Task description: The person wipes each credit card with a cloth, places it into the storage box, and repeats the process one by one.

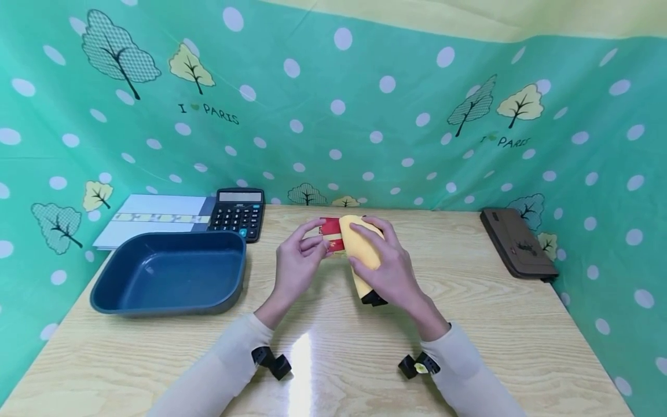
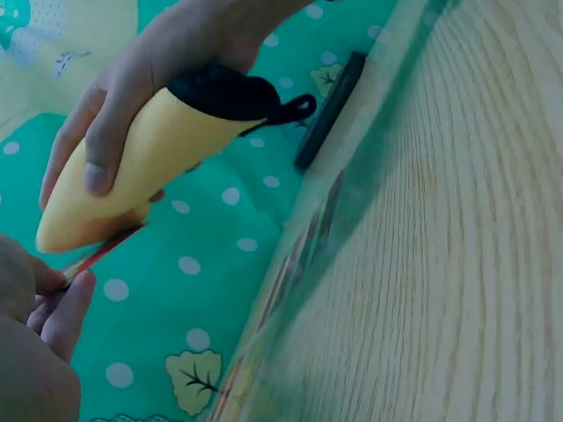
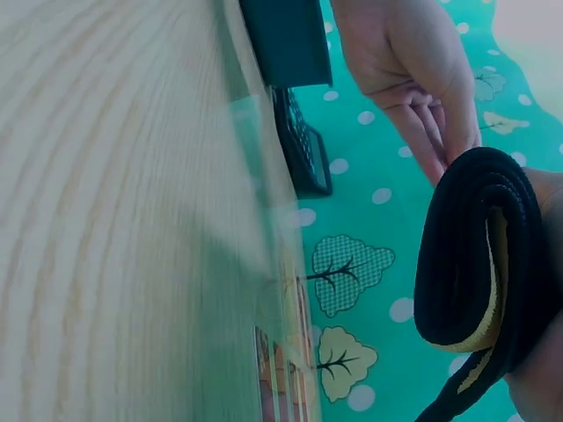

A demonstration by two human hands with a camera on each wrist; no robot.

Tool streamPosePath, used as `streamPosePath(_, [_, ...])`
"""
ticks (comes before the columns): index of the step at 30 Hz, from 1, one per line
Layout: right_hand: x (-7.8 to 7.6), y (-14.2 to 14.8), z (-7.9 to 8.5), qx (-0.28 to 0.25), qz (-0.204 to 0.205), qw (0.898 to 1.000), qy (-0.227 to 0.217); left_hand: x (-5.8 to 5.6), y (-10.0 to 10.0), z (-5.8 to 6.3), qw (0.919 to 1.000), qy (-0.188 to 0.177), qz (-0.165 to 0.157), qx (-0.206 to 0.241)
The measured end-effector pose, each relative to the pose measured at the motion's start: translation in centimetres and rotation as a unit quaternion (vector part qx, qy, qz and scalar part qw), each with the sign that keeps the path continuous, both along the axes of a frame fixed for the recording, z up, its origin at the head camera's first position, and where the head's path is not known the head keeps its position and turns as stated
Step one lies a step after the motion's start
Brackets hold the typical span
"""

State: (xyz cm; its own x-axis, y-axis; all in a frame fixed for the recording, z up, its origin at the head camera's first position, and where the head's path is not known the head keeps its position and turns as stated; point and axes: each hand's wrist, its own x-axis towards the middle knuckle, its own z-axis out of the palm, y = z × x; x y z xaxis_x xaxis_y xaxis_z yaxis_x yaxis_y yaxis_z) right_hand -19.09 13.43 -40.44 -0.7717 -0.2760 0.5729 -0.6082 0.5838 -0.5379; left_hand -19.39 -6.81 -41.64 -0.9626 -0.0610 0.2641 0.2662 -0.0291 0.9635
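In the head view my right hand (image 1: pixel 392 266) grips a yellow roll (image 1: pixel 361 246) with black edging, held tilted above the table. Its spiral black end (image 3: pixel 447 255) faces the right wrist camera, and a black loop (image 2: pixel 297 109) sticks out from that end in the left wrist view. At the roll's far end, my left hand (image 1: pixel 297 267) pinches a flat red card-like piece (image 1: pixel 332 226) with a pale band, between thumb and fingers. The card's right side is hidden against or behind the roll; whether it reaches inside, I cannot tell.
A dark blue basin (image 1: pixel 169 308) stands at the left. Behind it are a black calculator (image 1: pixel 238 214) and a white-and-grey folder-like item (image 1: pixel 161 207). A brown zipped case (image 1: pixel 518 246) lies at the right, near the polka-dot curtain (image 1: pixel 375 110).
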Motion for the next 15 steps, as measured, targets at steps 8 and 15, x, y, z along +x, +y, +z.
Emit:
streamPosePath(8, [0.3,-0.29,-0.15,-0.011,0.016,1.0,-0.021,0.39,0.21,0.34,0.9966,-0.027,-0.045,0.064])
streamPosePath(15, [0.49,-0.32,0.05,-0.041,0.039,0.997,-0.044,0.59,0.29,0.86,0.9915,-0.041,-0.076,0.097])
